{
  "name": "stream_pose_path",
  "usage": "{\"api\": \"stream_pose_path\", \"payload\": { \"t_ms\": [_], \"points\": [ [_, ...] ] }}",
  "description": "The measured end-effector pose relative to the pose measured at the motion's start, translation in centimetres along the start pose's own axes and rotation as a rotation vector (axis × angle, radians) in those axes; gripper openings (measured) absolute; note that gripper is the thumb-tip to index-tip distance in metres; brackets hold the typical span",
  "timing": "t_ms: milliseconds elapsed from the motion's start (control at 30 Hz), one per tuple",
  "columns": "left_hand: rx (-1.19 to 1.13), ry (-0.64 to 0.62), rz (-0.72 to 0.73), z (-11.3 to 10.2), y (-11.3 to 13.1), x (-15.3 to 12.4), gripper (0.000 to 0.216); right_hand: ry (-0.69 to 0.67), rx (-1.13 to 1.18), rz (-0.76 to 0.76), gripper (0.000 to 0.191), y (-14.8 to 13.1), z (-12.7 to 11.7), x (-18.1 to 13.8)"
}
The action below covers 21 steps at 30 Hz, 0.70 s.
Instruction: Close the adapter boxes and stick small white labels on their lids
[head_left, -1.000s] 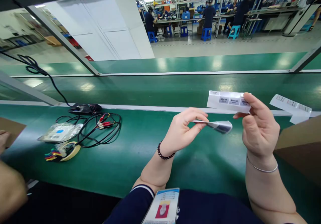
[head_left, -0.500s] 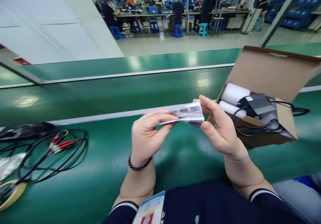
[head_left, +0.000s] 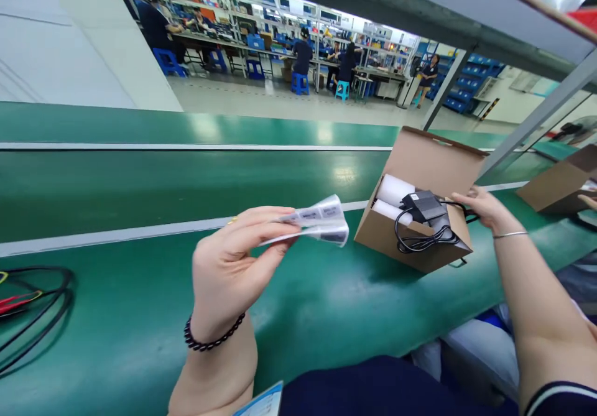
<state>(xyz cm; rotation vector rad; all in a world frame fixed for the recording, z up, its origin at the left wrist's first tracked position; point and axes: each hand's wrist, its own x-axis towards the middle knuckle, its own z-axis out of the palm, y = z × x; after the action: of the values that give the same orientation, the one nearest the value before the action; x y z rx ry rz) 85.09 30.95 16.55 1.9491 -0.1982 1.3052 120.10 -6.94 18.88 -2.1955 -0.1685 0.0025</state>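
A folded strip of printed labels (head_left: 329, 214) is pinched between the thumb and fingers of my left hand (head_left: 242, 257), above the green work surface (head_left: 298, 304). Its free end curls over toward the right. At the right side of an open cardboard box (head_left: 396, 245), my right hand (head_left: 487, 209) grips the edge, with some fingers hidden behind it. Inside the box lie a black power adapter (head_left: 423, 206) with a coiled black cable (head_left: 426, 240) and white foam rolls (head_left: 395, 191). Part of the cable loops out beneath my right hand.
Black cables with red clips (head_left: 18, 303) lie at the far left. Another cardboard box (head_left: 559, 183) stands at the right, a co-worker's hand (head_left: 588, 201) beside it. A metal post (head_left: 536, 120) rises behind. People sit on stools (head_left: 299, 84) in the background.
My right hand has left the label strip and moved right to the cardboard box's far side. My left hand still holds the strip. The view has swung to the right.
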Motion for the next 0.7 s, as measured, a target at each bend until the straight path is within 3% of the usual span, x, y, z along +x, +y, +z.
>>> {"api": "stream_pose_path", "payload": {
  "t_ms": [100, 233, 333, 433, 567, 633, 700],
  "points": [
    [-0.038, -0.274, 0.145, 0.9, 0.3, 0.3, 0.022, -0.134, 0.174, -0.042, 0.042, 2.8, 1.9, 1.3],
    [0.016, -0.719, 0.384, 3.1, 1.0, 1.0, 0.023, -0.236, 0.329, -0.137, 0.039, 3.1, 4.7, 1.9],
    [0.166, -0.971, 0.471, 3.5, 1.7, 1.5, 0.029, -0.425, 0.374, -0.21, 0.039, 1.3, 7.3, 1.3],
    [0.251, -1.086, 0.442, 1.4, 2.2, 1.8, 0.028, -0.61, 0.393, -0.275, 0.038, -0.9, 10.8, -0.1],
    [0.353, -1.119, 0.242, -4.0, 2.8, 0.5, 0.024, -0.762, 0.365, -0.45, 0.051, -3.4, 15.4, -2.3],
    [0.374, -1.125, 0.114, -6.5, 2.9, -0.8, 0.022, -0.765, 0.309, -0.579, 0.057, -4.4, 17.1, -3.3],
    [0.346, -1.114, 0.01, -8.2, 2.9, -2.1, 0.023, -0.642, 0.234, -0.673, 0.072, -5.2, 18.2, -4.0]
  ]
}}
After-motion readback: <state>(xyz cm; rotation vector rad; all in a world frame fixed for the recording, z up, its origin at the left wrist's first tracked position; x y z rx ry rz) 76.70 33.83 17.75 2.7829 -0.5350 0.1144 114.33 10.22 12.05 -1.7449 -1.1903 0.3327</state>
